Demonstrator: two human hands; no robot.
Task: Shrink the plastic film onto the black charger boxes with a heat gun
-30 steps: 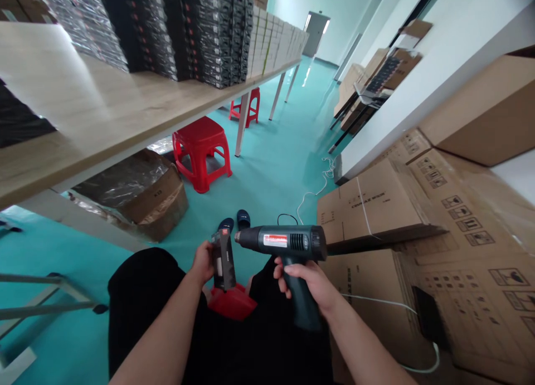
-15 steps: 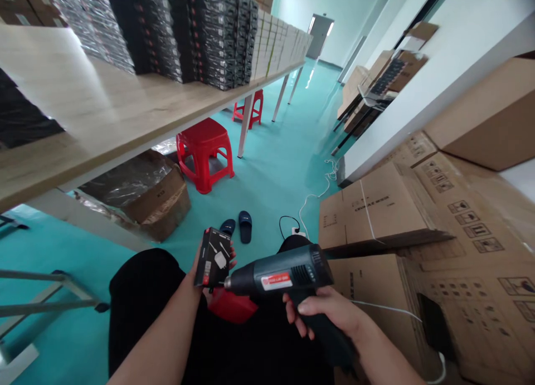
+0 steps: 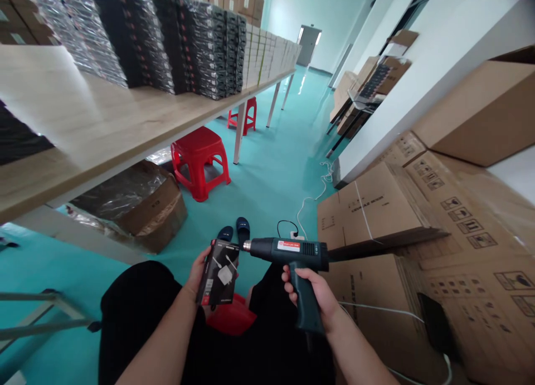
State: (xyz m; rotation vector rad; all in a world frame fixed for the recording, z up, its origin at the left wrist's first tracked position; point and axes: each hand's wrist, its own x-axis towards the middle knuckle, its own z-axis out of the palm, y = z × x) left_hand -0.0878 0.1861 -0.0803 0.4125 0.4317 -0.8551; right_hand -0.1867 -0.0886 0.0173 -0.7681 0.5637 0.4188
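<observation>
My left hand (image 3: 197,272) is closed around a small black charger box (image 3: 220,274), which has a white plug and cable pictured on its face. In my right hand (image 3: 311,290) is a dark green heat gun (image 3: 284,250), gripped by its handle. The gun's metal nozzle points left at the upper right edge of the box, close beside it; whether they touch I cannot tell. Below the box, a red plastic surface (image 3: 232,317) shows between my legs.
A wooden table (image 3: 104,120) with tall stacks of wrapped black boxes (image 3: 204,50) runs along the left. Red stools (image 3: 200,159) and an open carton (image 3: 154,212) stand by it. Large cartons (image 3: 460,234) line the right. Slippers (image 3: 243,229) and a white cable (image 3: 304,201) lie on the floor.
The heat gun has swung from the box's lower right corner up to its upper right edge and now lies more level. The box has shifted slightly right and down in view.
</observation>
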